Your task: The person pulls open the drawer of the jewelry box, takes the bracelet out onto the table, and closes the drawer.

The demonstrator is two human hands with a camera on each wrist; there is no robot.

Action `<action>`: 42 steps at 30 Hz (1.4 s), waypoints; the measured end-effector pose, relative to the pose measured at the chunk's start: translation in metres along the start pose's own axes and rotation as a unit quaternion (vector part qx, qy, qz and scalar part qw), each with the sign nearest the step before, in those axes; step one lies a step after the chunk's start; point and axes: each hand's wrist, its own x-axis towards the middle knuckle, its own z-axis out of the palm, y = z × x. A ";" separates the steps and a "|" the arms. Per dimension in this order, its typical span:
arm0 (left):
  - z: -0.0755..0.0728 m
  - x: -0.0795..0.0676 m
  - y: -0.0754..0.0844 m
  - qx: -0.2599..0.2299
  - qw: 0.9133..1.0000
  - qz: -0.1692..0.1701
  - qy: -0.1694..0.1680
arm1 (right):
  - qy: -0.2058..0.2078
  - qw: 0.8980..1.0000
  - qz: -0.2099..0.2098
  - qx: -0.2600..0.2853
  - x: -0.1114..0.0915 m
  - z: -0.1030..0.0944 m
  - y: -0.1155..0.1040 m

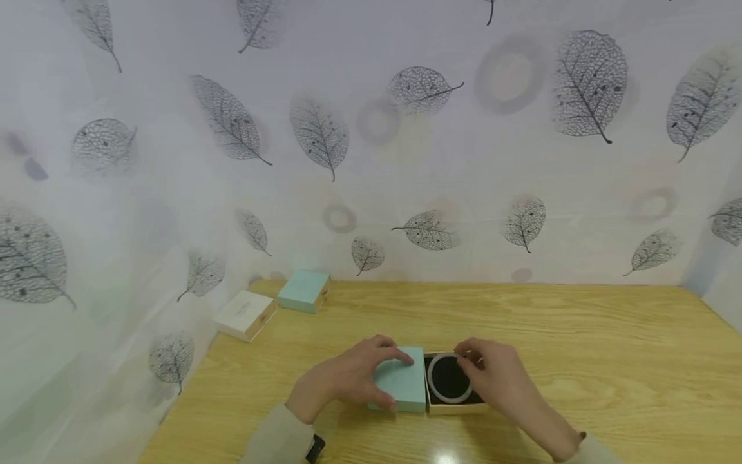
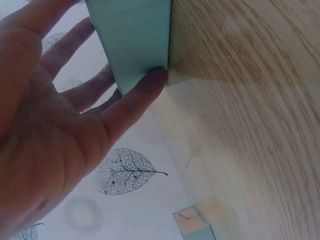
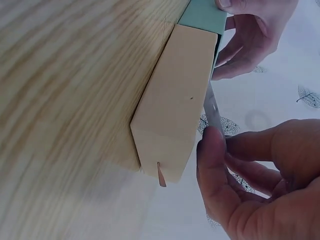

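A light-blue box sleeve (image 1: 410, 386) lies on the table with its cream drawer (image 1: 458, 409) pulled out to the right. My left hand (image 1: 361, 372) grips the sleeve, thumb against its near side and fingers over the top and far side. In the drawer's dark lining is a pale grey, bangle-like ring (image 1: 431, 385). Thumb and fingertips of my right hand (image 1: 497, 372) pinch the ring's right edge. From the right wrist view, the ring (image 3: 213, 111) shows as a thin silvery band tilted up past the drawer's edge. A small brown pull tab (image 3: 161, 176) sticks out of the drawer's end.
Toward the back left corner of the wooden table (image 1: 556, 328) lie a white box (image 1: 243, 312) and another light-blue box (image 1: 303, 290). A wall covering with leaf prints (image 1: 426, 229) rises behind the table and along its left side.
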 end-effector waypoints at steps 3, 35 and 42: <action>0.000 0.001 0.000 -0.003 1.000 -0.003 -0.003 | -0.014 1.000 0.009 0.021 -0.002 -0.001 0.001; 0.002 0.000 0.000 0.005 1.000 0.004 0.001 | -0.024 0.988 0.074 0.132 -0.005 -0.009 0.013; 0.001 0.000 0.001 0.006 1.000 0.005 0.004 | -0.020 0.984 0.082 0.160 -0.001 -0.012 0.018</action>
